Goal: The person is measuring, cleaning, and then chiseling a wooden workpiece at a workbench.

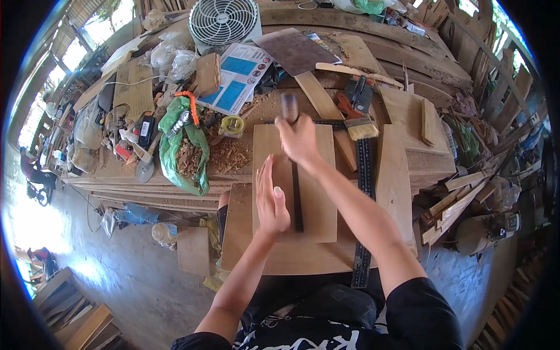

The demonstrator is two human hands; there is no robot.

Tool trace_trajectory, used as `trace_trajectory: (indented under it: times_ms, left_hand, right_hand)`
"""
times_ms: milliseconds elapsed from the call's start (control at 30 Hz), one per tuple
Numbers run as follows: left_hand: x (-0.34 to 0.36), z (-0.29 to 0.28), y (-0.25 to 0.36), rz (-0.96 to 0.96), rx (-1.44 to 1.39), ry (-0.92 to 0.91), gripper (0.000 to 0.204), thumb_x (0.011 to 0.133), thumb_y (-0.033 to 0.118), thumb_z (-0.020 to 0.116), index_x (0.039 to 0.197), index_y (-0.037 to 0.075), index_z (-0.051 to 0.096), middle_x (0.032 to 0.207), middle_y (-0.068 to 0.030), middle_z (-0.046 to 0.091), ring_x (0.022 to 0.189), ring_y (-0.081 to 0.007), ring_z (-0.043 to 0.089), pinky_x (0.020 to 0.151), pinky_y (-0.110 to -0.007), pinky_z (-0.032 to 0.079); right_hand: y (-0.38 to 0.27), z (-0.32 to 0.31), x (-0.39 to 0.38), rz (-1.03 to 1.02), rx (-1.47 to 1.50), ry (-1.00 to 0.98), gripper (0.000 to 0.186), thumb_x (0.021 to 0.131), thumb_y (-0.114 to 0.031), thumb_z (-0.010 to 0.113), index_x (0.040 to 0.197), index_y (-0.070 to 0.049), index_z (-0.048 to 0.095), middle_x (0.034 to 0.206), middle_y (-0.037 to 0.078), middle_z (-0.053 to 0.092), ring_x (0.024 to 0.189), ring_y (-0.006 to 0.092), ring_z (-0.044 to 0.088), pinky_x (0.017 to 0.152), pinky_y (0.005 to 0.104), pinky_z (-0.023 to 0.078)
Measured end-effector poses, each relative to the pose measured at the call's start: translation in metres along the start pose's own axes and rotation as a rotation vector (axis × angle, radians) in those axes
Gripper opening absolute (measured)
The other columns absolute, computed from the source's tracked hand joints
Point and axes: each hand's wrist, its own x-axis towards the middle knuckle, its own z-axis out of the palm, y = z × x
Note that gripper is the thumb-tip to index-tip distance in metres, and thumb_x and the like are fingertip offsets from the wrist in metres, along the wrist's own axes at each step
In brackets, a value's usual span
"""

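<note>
Workbench (111, 171): cluttered wooden top; front edge visible left and right of the boards.
Lower board (315, 259): tan, beneath the upper board; bare strips border the upper board's left and near edges, giving open room there.
Upper board (319, 201): task piece, lying centrally before the person; pale, smooth-looking, rectangular, 4 straight edges; right half largely uncovered.
Framing square (364, 169): dark; 1 leg runs just beyond the upper board's right edge, apart from it.
Right hand (300, 140): fingers closed around the hand tool, above the upper board.
Left hand (272, 201): open, fingers straight; contact with board cannot be told.
Hand tool (298, 201): dark, narrow, lengthwise over upper board; far end blunt, near end blurred.
</note>
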Motion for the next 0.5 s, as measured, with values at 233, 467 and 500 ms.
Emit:
trace_trajectory:
  times_ms: [233, 467, 500]
  left_hand:
    - [0.0, -0.001, 0.003, -0.018, -0.01, 0.0, 0.079, 0.109, 0.05, 0.025, 0.155, -0.014, 0.035, 0.155, -0.0331, 0.046, 0.145, -0.0511, 0.041, 0.125, -0.058, 0.022]
    - [0.0, -0.001, 0.001, -0.012, -0.012, -0.003, 0.078, 0.11, 0.049, 0.026, 0.154, -0.014, 0.035, 0.155, -0.0332, 0.045, 0.145, -0.0513, 0.042, 0.125, -0.058, 0.022]
    - [0.0, 0.0, 0.0, -0.008, -0.017, 0.0, 0.077, 0.11, 0.048, 0.026, 0.155, -0.014, 0.035, 0.155, -0.0333, 0.045, 0.145, -0.0515, 0.041, 0.125, -0.058, 0.022]
  right_hand:
    - [-0.017, -0.029, 0.092, -0.088, -0.043, 0.14, 0.036, 0.096, -0.021, 0.069, 0.066, -0.004, 0.056, 0.052, 0.003, 0.057, 0.042, 0.0121, 0.058, 0.04, 0.0307, 0.044]
    - [-0.007, -0.009, 0.004, 0.134, 0.074, 0.031, 0.039, 0.091, -0.023, 0.069, 0.062, 0.0, 0.059, 0.054, 0.013, 0.062, 0.049, 0.0248, 0.066, 0.049, 0.0441, 0.047]
    - [-0.007, -0.005, -0.005, 0.073, 0.086, 0.02, 0.038, 0.091, -0.023, 0.068, 0.063, 0.001, 0.059, 0.055, 0.014, 0.063, 0.049, 0.0258, 0.066, 0.05, 0.0443, 0.047]
